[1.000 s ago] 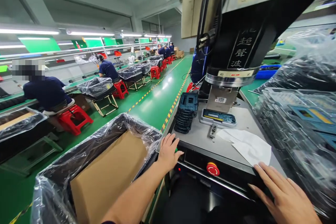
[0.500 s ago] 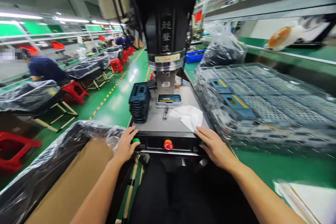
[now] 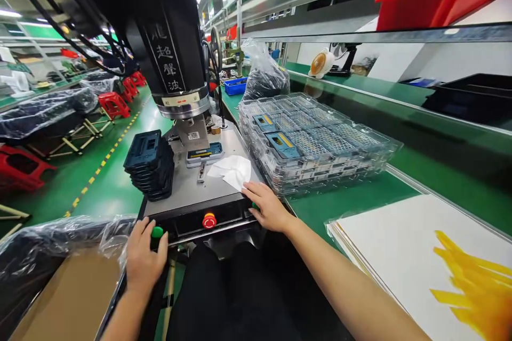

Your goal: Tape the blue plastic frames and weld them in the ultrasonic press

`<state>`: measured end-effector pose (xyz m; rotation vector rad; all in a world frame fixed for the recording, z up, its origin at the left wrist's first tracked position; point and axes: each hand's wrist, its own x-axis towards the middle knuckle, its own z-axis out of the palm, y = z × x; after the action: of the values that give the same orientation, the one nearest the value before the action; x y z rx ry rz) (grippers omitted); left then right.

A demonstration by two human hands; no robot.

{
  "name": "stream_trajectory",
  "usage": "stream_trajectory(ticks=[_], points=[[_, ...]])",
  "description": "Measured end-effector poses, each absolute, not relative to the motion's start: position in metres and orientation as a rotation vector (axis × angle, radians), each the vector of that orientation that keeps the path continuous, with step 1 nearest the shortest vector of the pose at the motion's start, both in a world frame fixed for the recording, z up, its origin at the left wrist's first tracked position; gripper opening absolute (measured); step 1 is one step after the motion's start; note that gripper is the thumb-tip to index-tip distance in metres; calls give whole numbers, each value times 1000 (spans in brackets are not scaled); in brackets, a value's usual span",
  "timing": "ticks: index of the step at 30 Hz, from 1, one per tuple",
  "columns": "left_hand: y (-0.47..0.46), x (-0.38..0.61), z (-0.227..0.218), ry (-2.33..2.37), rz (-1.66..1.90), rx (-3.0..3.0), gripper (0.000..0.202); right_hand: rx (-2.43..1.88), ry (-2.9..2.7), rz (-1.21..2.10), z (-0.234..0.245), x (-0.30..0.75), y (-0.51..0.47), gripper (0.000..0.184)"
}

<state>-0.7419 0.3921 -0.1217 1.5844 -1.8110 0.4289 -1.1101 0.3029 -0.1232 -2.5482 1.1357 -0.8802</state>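
My left hand (image 3: 144, 256) rests at the front left corner of the machine table (image 3: 180, 192), its fingers and thumb apart on either side of a green button (image 3: 157, 232). Over the right corner lies my right hand (image 3: 267, 206), fingers stretched beside a white cloth (image 3: 236, 170) and thumb by a second, mostly covered green button (image 3: 255, 205). Neither hand holds anything. Under the metal head of the black press (image 3: 164, 53) sits a dark blue plastic housing (image 3: 210, 150) in a light fixture (image 3: 194, 162). Left of it stands a stack of dark housings (image 3: 148, 168).
A red stop button (image 3: 209, 220) is on the table front. Clear blister trays (image 3: 320, 138) with several housings are stacked on the green bench at right. White sheets (image 3: 400, 245) with yellow strips (image 3: 468, 277) lie nearer. A plastic-lined bin (image 3: 72, 287) stands at lower left.
My view has turned right, so the press and table appear further left. My left hand's thumb has come away from the green button, which shows more fully. My right hand stays at its corner.
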Motion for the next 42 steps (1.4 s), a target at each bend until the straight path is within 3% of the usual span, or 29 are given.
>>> stream_trajectory(ticks=[3,6,12,27,35,42], points=[[420,-776,-155,-1792,463,1500,36,-2542,1142,-893,-121,-1110,305,69],[448,-802,-205,-1990,242,1457,29,-2535,1161,-883,-120,-1109,306,69],[469,-816,-276,-2341,124,1648,32,-2536,1199,-854,-119,-1108,307,68],[459,-816,-306,-2138,-180,1707,34,-2640,1222,-928,-131,-1109,302,66],[449,-814,-307,-2129,-471,1782,35,-2535,1305,-1224,-115,-1092,278,32],[439,-810,-338,-2188,-515,1763,33,-2490,1428,-1097,-68,-1038,214,28]])
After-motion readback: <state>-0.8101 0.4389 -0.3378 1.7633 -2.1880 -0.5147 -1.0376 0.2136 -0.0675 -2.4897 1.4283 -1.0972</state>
